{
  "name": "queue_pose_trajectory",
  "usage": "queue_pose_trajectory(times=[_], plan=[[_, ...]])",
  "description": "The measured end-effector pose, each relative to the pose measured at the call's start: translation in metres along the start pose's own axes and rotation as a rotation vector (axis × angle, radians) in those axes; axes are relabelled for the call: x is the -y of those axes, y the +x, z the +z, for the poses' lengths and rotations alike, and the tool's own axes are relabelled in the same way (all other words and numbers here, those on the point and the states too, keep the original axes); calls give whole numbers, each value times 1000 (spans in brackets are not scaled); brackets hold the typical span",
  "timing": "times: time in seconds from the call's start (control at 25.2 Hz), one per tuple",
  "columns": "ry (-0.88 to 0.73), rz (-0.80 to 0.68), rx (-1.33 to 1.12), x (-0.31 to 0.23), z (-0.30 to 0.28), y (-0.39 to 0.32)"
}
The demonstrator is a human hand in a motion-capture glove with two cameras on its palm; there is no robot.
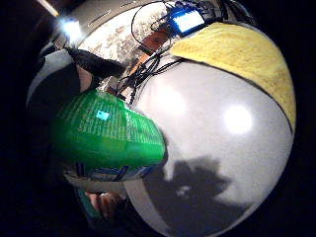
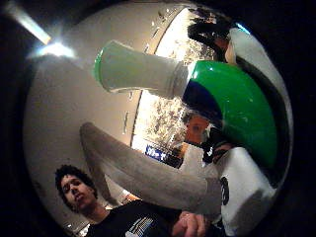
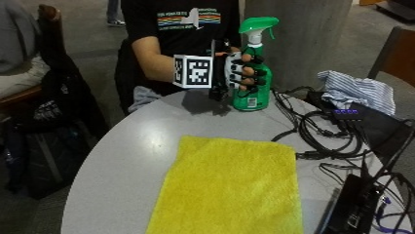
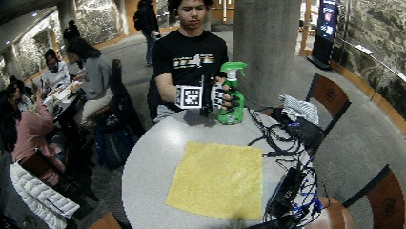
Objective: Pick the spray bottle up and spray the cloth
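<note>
- Gripping the green plastic spray bottle [image 3: 252, 83] round its body, the gloved right hand [image 3: 238, 73] holds it upright at the round grey table's [image 3: 123, 165] far edge.
- The flat yellow cloth [image 3: 230, 187] lies well apart; spraying from here would likely wet the tabletop or the black cables [image 3: 324, 136] beside it.

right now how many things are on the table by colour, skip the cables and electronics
green: 1, the green plastic spray bottle, gripped by the gloved right hand
yellow: 1, the flat yellow cloth
blue and white: 1, the crumpled striped fabric
total: 3, on the round grey table
</note>
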State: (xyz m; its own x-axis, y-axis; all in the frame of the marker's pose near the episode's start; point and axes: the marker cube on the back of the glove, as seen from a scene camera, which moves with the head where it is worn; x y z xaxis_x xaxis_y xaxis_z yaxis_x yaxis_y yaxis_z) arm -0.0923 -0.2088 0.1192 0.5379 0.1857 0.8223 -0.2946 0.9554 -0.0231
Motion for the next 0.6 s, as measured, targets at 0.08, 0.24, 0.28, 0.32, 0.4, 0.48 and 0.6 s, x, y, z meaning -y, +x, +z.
queue_pose_trajectory(times=[0.08, 0.24, 0.28, 0.32, 0.4, 0.48, 0.6], plan=[[2, -10, -14, -1, 9, 1], [2, -23, -33, -3, 15, 4], [-3, -23, -37, -3, 14, 4], [-12, -22, -44, -4, 13, 5], [-34, -23, -59, -7, 8, 6], [-43, -31, -79, -13, -4, 9], [-26, -44, -164, -30, -32, 15]])
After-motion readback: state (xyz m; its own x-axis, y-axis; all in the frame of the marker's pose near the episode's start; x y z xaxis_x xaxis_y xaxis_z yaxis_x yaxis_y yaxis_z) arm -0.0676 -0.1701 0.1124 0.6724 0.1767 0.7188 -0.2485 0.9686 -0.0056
